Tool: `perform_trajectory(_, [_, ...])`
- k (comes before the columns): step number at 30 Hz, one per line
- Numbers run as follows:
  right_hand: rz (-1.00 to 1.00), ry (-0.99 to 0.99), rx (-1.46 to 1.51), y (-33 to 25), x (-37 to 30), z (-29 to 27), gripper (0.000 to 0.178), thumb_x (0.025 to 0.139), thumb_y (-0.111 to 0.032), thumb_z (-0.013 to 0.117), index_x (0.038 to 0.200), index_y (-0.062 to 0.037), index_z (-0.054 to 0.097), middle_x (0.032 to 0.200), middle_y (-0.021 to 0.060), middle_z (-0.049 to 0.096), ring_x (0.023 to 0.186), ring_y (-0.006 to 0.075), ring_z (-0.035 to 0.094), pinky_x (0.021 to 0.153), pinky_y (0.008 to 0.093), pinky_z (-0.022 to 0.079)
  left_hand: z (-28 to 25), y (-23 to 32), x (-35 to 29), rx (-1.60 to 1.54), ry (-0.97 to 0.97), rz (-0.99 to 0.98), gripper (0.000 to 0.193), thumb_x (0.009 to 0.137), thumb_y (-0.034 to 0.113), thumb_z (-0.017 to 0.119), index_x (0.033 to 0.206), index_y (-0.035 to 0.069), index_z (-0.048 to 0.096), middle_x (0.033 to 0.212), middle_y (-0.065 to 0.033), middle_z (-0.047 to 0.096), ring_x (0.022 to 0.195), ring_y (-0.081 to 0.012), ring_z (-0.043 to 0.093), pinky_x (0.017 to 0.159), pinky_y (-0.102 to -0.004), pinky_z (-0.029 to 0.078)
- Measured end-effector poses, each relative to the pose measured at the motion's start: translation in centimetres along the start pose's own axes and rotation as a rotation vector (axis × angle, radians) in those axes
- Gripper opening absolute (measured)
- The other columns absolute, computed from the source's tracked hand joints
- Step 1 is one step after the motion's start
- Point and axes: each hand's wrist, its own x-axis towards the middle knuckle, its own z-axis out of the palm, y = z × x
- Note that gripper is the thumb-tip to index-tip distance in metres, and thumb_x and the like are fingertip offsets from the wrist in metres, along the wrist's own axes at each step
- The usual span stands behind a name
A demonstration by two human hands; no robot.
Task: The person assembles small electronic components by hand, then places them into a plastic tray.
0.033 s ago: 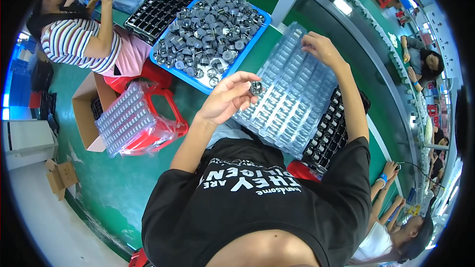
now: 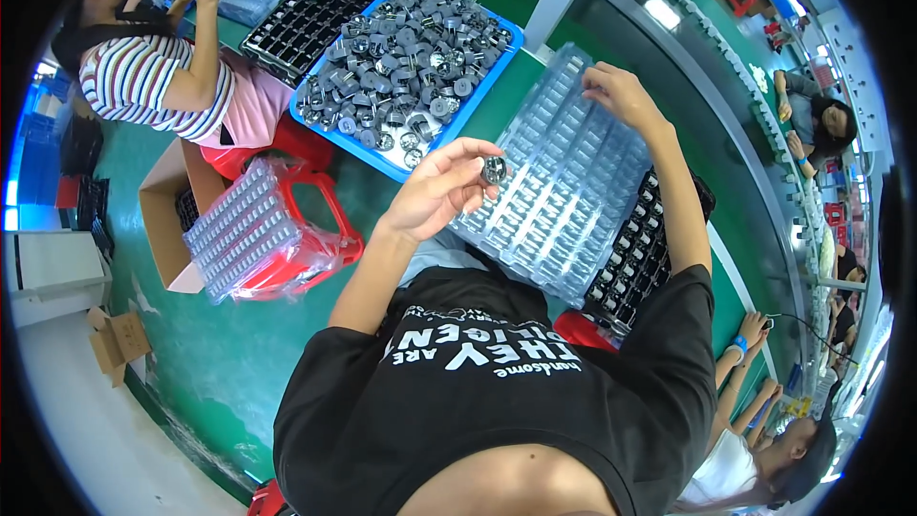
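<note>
Between the thumb and fingers of my left hand is a small round part, its dark, shiny metal face turned up. It is held above the near left side of a clear plastic blister tray with rows of moulded pockets. Over the tray's far right part, my right hand has its fingers bent together and pointing down-left; whatever lies between them is too small or hidden to make out. Left of the tray, a blue bin holds a heap of similar grey round parts.
A black pocketed tray with parts lies partly under the clear tray's right side. Another black tray sits beyond the bin. At left, bagged trays rest on a red stool. A co-worker sits at the far left.
</note>
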Motion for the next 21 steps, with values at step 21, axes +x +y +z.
perform_trajectory(21, [0.055, 0.261, -0.162, 0.4, -1.2, 2.4, 0.017, 0.082, -0.010, 0.065, 0.095, -0.0014, 0.058, 0.086, 0.0136, 0.060, 0.076, 0.0305, 0.064, 0.070, 0.0383, 0.052, 1.2, -0.3, -0.2, 0.048, 0.000, 0.066, 0.027, 0.098, 0.008, 0.053, 0.124, 0.000, 0.051, 0.117, -0.0181, 0.059, 0.091, -0.0233, 0.065, 0.054, -0.0206, 0.047])
